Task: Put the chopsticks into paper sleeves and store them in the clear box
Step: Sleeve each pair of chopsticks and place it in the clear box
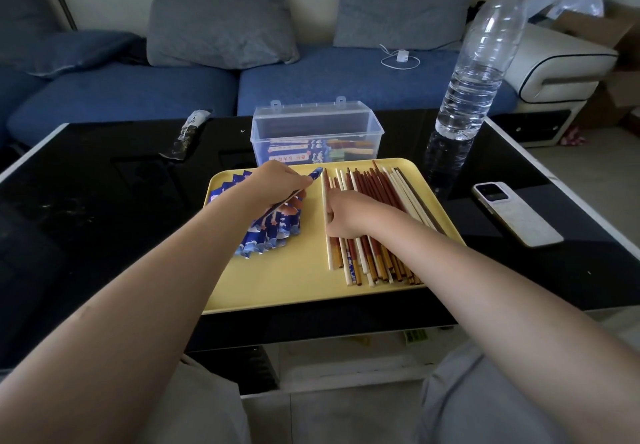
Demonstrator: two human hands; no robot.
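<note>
1. My left hand [273, 184] is over the left half of the flat yellow plastic tray [277, 281], fingers curled round one blue patterned paper sleeve [298, 191], which slants up from the hand with its tip towards the tray's far edge.
2. Under that hand lies the fanned stack of blue patterned paper sleeves [266, 236], spread along the tray's left side.
3. My right hand [349, 213] rests on the loose pile of red-brown and cream wooden chopsticks [374, 222], which covers the right half of the tray; the fingers curl at the pile's left edge round a pale chopstick or two, though I cannot tell exactly how many.
4. The clear plastic box with its hinged lid open [317, 132] stands on the glossy black table [104, 222], just beyond the tray's far edge; several already sleeved pairs lie inside it.
5. A tall clear plastic water bottle [481, 56] stands towards the table's far right corner.
6. A white-backed phone [516, 213] lies face down near the table's right edge.
7. A dark wrapped packet [188, 135] lies near the far left edge.
</note>
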